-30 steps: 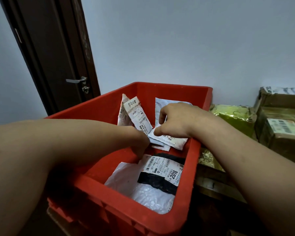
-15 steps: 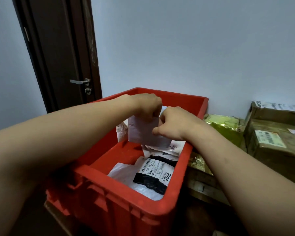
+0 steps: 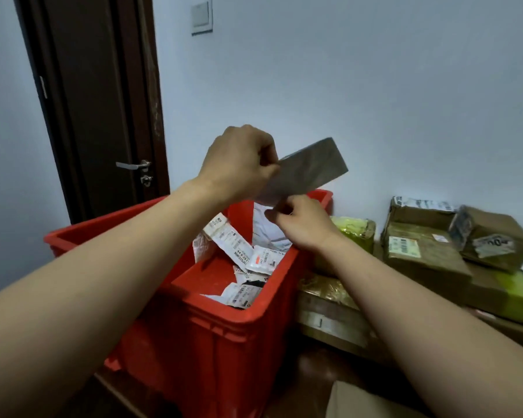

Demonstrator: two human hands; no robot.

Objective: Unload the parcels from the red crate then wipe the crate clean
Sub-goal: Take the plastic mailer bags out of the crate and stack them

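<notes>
Head view showed both hands, left [image 3: 239, 164] and right [image 3: 302, 224], pinching a flat grey mailer [image 3: 308, 170] above the red plastic crate [image 3: 224, 342]; several labelled white packets [image 3: 248, 257] remained inside, wiping not begun.

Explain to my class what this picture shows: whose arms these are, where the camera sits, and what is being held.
There is no machine here. The camera is worn on a person's head and looks forward and down, so the two bare arms reaching in from the bottom are that person's own. The left hand and the right hand together pinch a flat grey parcel, lifted above a red crate. Inside the crate lie more small parcels with printed labels. To the right of the crate, against the wall, sit brown cardboard boxes and a yellow-green package. Behind stands a dark door, with a light switch on the wall.
</notes>
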